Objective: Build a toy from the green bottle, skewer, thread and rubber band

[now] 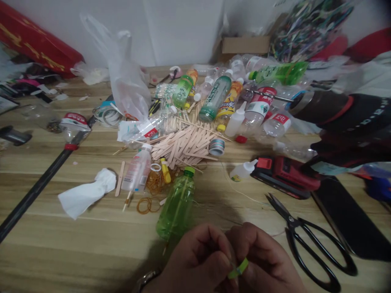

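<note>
My left hand [200, 260] and my right hand [265, 258] meet at the front of the table, fingertips pinched together. Between them is a small yellow-green plastic piece [240, 269], held low at the fingertips; its exact kind is unclear. Just beyond my left hand lies a green plastic bottle [177, 205] with a green cap and a thin stick along it. Black-handled scissors [292, 221] lie open to the right of my right hand. A thin pale thread [235, 189] runs over the table from near a small spool [216, 146].
A heap of wooden sticks [186, 142] and many plastic bottles [216, 97] fill the middle and back. At right are a power drill [284, 177] and a black phone [351, 219]. Rubber bands [148, 205], a crumpled tissue [88, 193] and a dark rod [36, 193] lie left.
</note>
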The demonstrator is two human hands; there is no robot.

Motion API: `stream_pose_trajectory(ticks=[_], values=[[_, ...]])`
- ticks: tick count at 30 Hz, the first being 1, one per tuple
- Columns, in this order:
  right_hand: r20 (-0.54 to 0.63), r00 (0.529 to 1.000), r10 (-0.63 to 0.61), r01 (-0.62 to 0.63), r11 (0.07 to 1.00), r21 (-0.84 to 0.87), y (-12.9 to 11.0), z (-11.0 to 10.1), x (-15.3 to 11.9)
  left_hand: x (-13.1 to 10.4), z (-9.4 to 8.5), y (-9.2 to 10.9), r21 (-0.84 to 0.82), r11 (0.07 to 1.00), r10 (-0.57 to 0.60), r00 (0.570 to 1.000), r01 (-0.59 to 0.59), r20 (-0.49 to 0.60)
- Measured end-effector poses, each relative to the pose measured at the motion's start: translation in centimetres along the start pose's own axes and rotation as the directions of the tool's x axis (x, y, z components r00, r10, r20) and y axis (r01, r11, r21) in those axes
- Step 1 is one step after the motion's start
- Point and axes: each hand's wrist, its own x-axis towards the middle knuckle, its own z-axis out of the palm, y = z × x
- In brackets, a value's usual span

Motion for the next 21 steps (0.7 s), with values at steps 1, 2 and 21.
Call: stream_pose_trajectory(ticks=[1,2,21], values=[[0.014,1.0,-0.016,0.016,1.0,0.001,0.2,-0.1,0.1,0.0,0.0,0.0,-0.006,1.0,0.005,1.0,-0.005,0.005],[0.038,0.998,-0.049,0.049,0.999,0.0,0.4,-0.2,0.3,0.0,0.0,-0.1,-0.008,1.0,0.005,1.0,-0.005,-0.005],[0.251,0.955,-0.157,0.11,0.976,0.189,0.5,-0.2,0.8,-0.3,-0.9,-1.6,-0.142,0.979,0.154,0.987,-0.146,0.046]])
